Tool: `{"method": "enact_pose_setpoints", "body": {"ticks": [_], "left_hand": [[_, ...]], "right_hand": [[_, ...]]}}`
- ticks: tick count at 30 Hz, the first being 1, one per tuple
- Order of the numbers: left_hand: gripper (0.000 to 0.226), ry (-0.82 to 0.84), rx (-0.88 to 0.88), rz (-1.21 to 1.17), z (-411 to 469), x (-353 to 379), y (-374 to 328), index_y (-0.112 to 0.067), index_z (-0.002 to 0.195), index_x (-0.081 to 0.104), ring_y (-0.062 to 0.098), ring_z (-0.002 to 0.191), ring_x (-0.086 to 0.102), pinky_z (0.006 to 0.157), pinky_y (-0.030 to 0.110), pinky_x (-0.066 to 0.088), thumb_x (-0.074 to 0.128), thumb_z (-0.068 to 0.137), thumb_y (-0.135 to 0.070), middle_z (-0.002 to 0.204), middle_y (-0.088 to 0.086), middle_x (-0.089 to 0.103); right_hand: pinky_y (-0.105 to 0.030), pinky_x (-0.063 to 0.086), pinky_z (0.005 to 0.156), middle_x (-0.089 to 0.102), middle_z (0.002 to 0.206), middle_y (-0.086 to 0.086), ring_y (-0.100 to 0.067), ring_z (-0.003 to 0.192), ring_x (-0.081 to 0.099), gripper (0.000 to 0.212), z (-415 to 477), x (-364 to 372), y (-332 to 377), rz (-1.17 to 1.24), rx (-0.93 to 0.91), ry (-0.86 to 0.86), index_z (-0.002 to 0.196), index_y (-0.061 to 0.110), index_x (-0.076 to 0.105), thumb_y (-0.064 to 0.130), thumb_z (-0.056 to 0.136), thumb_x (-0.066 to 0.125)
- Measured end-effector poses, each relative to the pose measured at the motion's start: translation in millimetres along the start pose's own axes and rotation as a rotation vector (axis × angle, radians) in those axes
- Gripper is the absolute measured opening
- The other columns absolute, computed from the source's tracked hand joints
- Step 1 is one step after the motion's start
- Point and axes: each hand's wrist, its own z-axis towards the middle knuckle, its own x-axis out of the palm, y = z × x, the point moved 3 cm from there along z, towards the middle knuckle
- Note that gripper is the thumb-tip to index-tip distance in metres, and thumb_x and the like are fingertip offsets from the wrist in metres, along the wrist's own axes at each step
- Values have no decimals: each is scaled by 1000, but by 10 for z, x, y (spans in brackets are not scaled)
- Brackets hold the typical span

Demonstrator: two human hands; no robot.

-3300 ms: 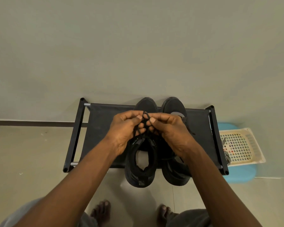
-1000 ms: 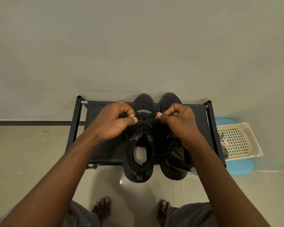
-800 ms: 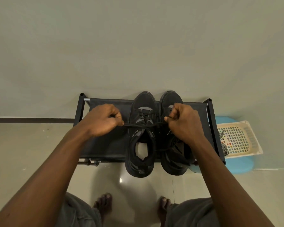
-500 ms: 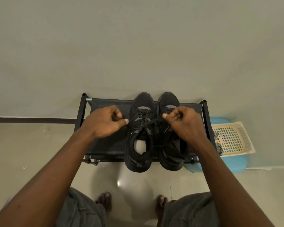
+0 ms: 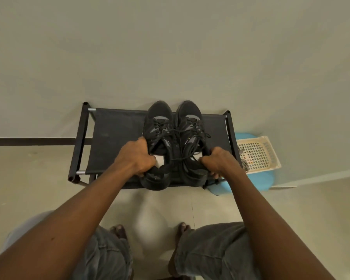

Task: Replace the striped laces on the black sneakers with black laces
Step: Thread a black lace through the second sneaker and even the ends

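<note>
Black sneakers (image 5: 164, 138) sitting side by side on the shoe rack (image 5: 113, 142), both already carrying black laces (image 5: 160, 126). Versus half a second ago: both grips having let go of the lace ends and dropped to the heel ends. Left grip (image 5: 137, 158) curling round the left sneaker (image 5: 159, 116) at its collar; right grip (image 5: 216, 162) wrapping the right sneaker (image 5: 189, 115) at its outer side. Long axes running away from the person, toes facing the wall, heels at the rack's near edge. Striped laces (image 5: 244, 163) lying at the basket (image 5: 257, 154) edge, right of the rack
</note>
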Motion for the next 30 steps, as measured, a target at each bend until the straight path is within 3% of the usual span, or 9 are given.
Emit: {"method": "enact_pose_setpoints", "body": {"ticks": [4,7,9,11,15,19,25,30], "left_hand": [[22,42,-15,-260,-102,-16,78,-14,111,63,26,61,76,65,41,66,70,90,-15,91,11,74],[19,15,45,-307,-337,-62,74,-17,112,65,22,61,76,63,36,65,68,94,-12,88,9,76],[23,29,109,-308,-564,-97,64,-22,116,65,21,65,77,63,38,65,66,95,-11,92,7,76],[24,104,137,-320,-791,-110,82,-23,116,65,24,69,77,63,38,65,65,96,-9,93,10,76],[14,308,80,-291,-1315,-20,180,-5,112,65,30,67,76,48,27,55,57,101,-4,81,16,77],[14,500,31,-176,-1617,294,371,-3,112,63,34,77,78,57,30,61,52,103,-6,80,17,78],[12,488,-49,-130,-1705,572,486,1,109,62,33,73,79,58,33,64,54,102,-6,84,20,78],[14,405,-88,-40,-1481,797,493,-5,112,61,34,68,77,62,40,65,59,98,-7,89,22,75]], "right_hand": [[-47,62,79,74,81,-14,-34,74,73,31,-92,79,-106,60,-5,-119,97,9,64,30,76,55],[-47,64,71,73,63,-10,-25,55,72,24,-313,119,-209,181,-12,-133,90,7,68,26,84,55],[-46,63,73,72,59,-6,-23,56,72,26,-556,100,-293,172,-27,-146,85,8,70,28,84,54],[-43,60,70,72,60,-7,-24,59,72,28,-840,81,-399,171,-10,-101,84,7,71,29,84,53],[-30,44,53,72,62,-13,-22,49,62,28,-1456,200,-659,120,65,81,84,-2,72,18,86,53],[-32,46,60,71,59,-9,-21,47,63,23,-1732,533,-880,-19,127,154,75,5,69,19,80,52],[-36,47,65,70,57,-10,-22,48,64,21,-1742,918,-1091,29,141,183,75,3,67,17,75,51],[-41,59,82,70,55,-5,-20,49,67,25,-1429,1173,-1091,25,133,144,79,7,69,22,80,50]]}}
